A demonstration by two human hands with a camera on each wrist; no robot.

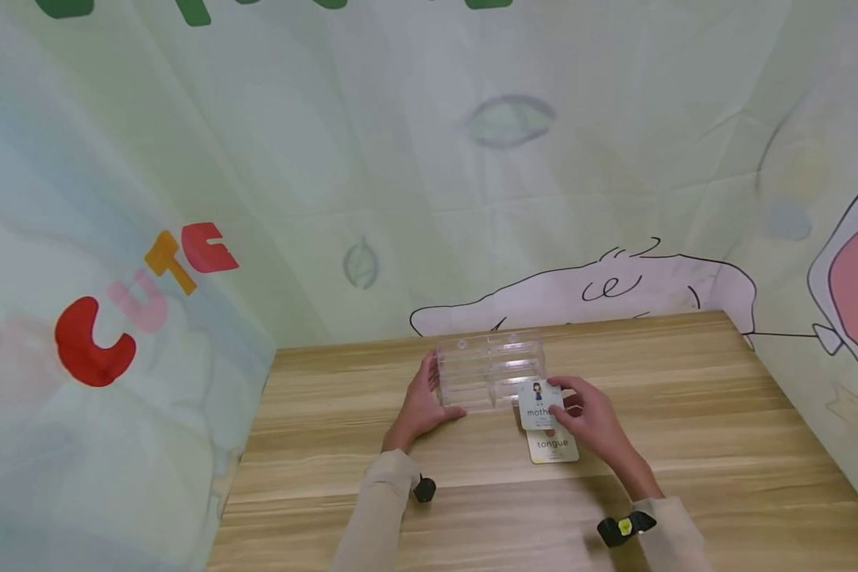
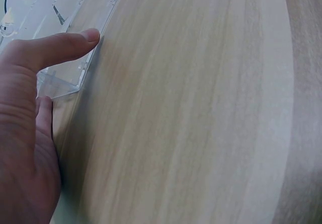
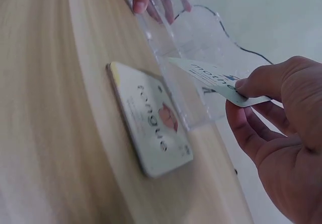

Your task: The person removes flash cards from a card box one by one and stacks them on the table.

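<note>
A flash card marked "mother" [image 1: 536, 405] is pinched between the thumb and fingers of my right hand [image 1: 592, 417], raised above the table. Below it lies a stack of cards [image 3: 151, 126] with "tongue" on top. My left hand [image 1: 427, 405] holds the left end of a clear plastic rack [image 1: 465, 373], the thumb along its front edge and the fingers round the side. Two columns of slots run across this rack. In the left wrist view the thumb [image 2: 75, 45] lies over the rack's corner. The raised card covers part of the rack's right front corner in the head view.
The wood-grain table [image 1: 472, 516] meets a printed cloth backdrop [image 1: 400, 159] just behind the rack. Another cloth wall with coloured letters [image 1: 96, 342] stands on the left. Black wrist cameras [image 1: 424, 488] sit at both sleeves.
</note>
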